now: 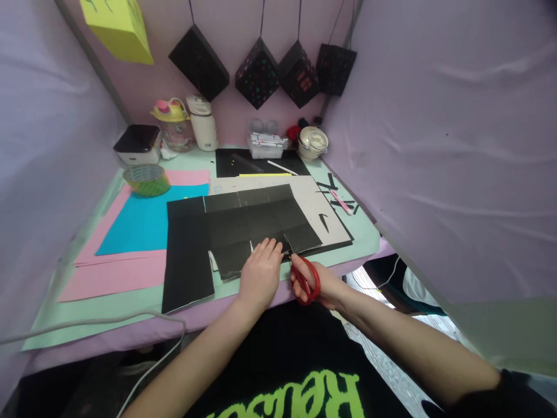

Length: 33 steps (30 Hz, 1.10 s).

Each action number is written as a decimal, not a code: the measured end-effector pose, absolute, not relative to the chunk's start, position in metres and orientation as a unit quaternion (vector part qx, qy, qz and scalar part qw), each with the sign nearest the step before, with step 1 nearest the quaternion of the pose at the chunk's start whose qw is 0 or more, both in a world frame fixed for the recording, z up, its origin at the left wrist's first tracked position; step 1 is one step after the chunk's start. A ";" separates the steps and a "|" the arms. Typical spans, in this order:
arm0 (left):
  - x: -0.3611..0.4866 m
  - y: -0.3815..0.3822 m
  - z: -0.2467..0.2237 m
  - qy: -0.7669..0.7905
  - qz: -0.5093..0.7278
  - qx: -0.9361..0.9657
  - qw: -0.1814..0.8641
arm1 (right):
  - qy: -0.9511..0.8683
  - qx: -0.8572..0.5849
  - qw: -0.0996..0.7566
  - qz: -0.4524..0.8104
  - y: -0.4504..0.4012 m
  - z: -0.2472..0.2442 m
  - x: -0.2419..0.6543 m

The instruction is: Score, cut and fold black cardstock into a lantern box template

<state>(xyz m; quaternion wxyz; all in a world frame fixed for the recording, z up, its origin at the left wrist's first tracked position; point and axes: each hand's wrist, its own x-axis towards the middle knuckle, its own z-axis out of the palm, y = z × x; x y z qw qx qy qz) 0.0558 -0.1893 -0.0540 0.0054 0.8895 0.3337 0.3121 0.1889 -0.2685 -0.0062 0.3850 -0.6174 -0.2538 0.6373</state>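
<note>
A sheet of black paper (252, 217) with creases and slits along its edges lies before me on the table. My left hand (263, 270) rests flat on its near edge, fingers stretched out and close together. Just to the right, my right hand (315, 281) is closed around the red handles of a pair of scissors (311, 284). The blades point left toward the sheet's near edge, beside my left fingertips, and are partly hidden. Another piece of black paper (187, 255) sits under or against the sheet's left side.
Blue paper (139, 223) and pink paper (108, 281) lie left, with a roll of tape (147, 180). Black scraps and a pink pen (340, 202) are at right. Bottles (203, 125), a pen box (266, 145) and a lidded bowl (312, 142) stand behind. Black boxes (256, 72) hang above.
</note>
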 end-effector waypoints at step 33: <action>0.030 -0.168 -0.020 0.369 0.275 0.883 0.089 | -0.696 -0.636 0.297 -0.153 -0.239 0.005 0.256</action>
